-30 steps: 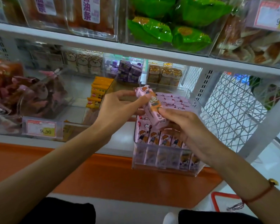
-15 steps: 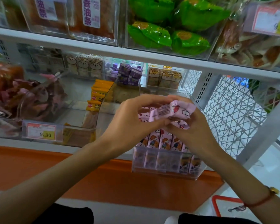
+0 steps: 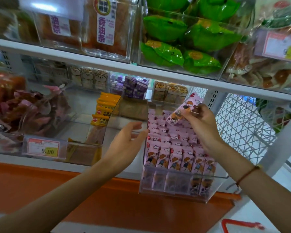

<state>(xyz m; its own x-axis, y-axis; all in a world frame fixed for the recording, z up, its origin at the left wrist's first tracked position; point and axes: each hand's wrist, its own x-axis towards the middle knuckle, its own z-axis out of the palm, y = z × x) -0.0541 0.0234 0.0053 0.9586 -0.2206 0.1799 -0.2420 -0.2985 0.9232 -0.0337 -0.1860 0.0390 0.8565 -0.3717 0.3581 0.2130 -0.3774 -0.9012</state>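
Observation:
A clear plastic bin (image 3: 175, 185) juts out from the lower shelf, packed with several pink cartoon-printed snack packets (image 3: 173, 158) standing in rows. My right hand (image 3: 202, 126) pinches one pink packet (image 3: 183, 109) above the back of the bin, tilted up to the right. My left hand (image 3: 126, 140) is at the bin's left rim with fingers relaxed and holding nothing; whether it touches the rim I cannot tell.
Left of the bin stand yellow packets (image 3: 102, 113), a clear bin of reddish bags (image 3: 29, 108) and a 9.90 price tag (image 3: 44, 148). Green bags (image 3: 183, 42) fill the shelf above. A white wire mesh (image 3: 242, 125) closes the right side. An orange ledge (image 3: 107, 199) runs below.
My left hand has let go of the pink packet and dropped to the bin's left rim. My right hand now holds the packet alone, raised toward the back right.

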